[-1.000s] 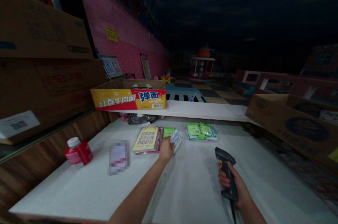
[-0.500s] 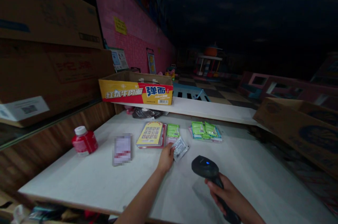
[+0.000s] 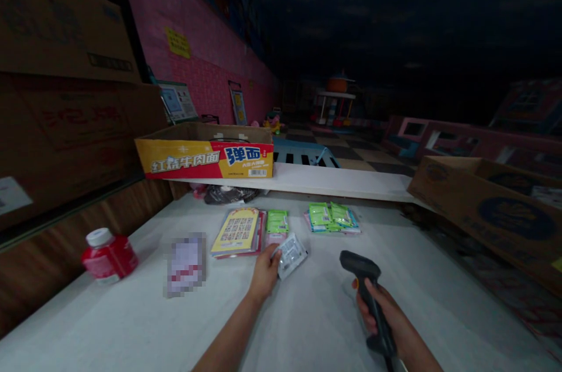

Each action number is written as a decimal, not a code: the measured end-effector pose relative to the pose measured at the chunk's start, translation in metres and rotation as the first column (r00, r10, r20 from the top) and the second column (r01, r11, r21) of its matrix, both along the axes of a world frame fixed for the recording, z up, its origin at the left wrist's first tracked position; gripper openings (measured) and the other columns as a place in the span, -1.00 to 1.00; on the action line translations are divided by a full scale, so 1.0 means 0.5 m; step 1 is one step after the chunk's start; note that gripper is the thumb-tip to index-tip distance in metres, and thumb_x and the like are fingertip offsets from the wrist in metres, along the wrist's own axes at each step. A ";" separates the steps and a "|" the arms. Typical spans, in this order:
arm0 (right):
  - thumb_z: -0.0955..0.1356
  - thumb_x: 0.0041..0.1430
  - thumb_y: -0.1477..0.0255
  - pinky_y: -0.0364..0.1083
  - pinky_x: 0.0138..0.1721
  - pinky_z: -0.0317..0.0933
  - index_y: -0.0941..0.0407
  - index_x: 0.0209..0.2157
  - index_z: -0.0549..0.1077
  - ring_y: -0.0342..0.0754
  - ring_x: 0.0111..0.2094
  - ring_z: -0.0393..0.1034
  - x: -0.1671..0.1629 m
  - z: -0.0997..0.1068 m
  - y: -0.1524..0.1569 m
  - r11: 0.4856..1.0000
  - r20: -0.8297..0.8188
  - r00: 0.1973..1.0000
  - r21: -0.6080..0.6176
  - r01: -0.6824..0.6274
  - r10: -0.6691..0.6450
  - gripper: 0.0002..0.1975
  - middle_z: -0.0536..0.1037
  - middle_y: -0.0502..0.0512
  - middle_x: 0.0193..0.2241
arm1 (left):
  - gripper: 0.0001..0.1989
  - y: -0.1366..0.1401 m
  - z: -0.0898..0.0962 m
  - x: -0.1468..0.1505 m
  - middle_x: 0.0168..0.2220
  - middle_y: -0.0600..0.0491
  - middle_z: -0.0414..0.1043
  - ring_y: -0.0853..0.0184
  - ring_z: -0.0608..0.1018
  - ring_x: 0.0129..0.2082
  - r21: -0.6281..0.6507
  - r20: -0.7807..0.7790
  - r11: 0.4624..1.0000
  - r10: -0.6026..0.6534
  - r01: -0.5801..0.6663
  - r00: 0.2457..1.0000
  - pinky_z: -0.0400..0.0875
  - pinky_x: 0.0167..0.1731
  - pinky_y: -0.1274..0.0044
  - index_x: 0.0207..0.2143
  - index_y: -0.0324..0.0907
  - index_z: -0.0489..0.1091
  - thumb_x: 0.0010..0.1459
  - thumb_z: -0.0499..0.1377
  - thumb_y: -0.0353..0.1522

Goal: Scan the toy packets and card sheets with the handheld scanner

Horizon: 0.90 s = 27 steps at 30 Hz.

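My left hand grips a small silvery sachet by its near edge, just above the white table. Beyond it lie a green packet and a yellow card stack. My right hand holds a black barcode scanner by its handle, head raised and facing left toward the sachet. A pile of green packets lies farther back.
A red bottle with a white cap and a blurred card sit at left. A yellow and red open carton rests on a raised white shelf. Brown cartons stand left and right.
My left hand drew the sachet off the stack toward me. The scanner swung close to the sachet, then back to the right with its head lifted again.
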State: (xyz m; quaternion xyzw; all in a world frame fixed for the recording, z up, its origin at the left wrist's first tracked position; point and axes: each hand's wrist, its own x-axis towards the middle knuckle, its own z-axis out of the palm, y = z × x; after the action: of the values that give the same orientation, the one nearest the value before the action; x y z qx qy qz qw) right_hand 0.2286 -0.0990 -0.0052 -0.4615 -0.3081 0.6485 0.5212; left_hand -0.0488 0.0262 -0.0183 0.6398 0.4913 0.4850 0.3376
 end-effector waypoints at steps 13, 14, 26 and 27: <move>0.47 -0.02 0.13 -0.34 -0.77 -0.18 0.14 -0.33 0.39 -0.35 -0.75 -0.03 0.088 -0.089 0.062 0.999 -0.631 0.776 0.041 0.028 0.004 -0.60 0.18 -0.20 -0.67 | -0.93 0.129 0.117 0.211 -0.30 -0.07 0.55 0.38 0.58 -0.37 -0.359 0.703 0.861 -0.005 0.360 0.711 0.53 -0.25 0.49 -0.34 -0.29 0.45 0.05 0.20 -0.49; 0.48 -0.03 0.12 -0.34 -0.77 -0.17 0.14 -0.33 0.40 -0.34 -0.74 -0.02 0.089 -0.091 0.065 0.999 -0.631 0.776 0.047 0.016 0.018 -0.59 0.18 -0.20 -0.67 | -0.92 0.145 0.124 0.235 -0.30 -0.08 0.56 0.38 0.58 -0.38 -0.358 0.705 0.857 -0.011 0.370 0.709 0.53 -0.24 0.48 -0.34 -0.30 0.45 0.06 0.18 -0.52; 0.49 -0.05 0.14 -0.34 -0.77 -0.16 0.15 -0.39 0.40 -0.36 -0.75 -0.02 0.077 -0.061 0.056 1.000 -0.646 0.763 -0.012 0.027 -0.028 -0.62 0.20 -0.19 -0.68 | -0.88 0.215 0.097 0.353 -0.66 0.14 0.37 0.35 0.54 -0.57 -0.398 0.359 0.917 0.153 0.003 0.921 0.46 -0.49 0.53 -0.49 -0.24 0.36 0.02 0.24 -0.40; 0.49 -0.04 0.15 -0.34 -0.77 -0.16 0.15 -0.38 0.40 -0.36 -0.75 -0.03 0.077 -0.061 0.055 0.999 -0.650 0.759 -0.012 0.033 -0.033 -0.62 0.21 -0.19 -0.68 | -0.86 0.208 0.094 0.340 -0.67 0.15 0.35 0.34 0.53 -0.57 -0.372 0.277 0.927 0.152 -0.040 0.949 0.43 -0.49 0.53 -0.51 -0.23 0.35 0.01 0.25 -0.37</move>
State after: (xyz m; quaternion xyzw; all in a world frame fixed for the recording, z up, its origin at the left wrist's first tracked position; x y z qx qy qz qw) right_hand 0.2674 -0.0715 -0.0358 -0.2133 -0.0999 0.7590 0.6070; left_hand 0.1210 0.1302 0.0289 0.4604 0.5461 0.4938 0.4960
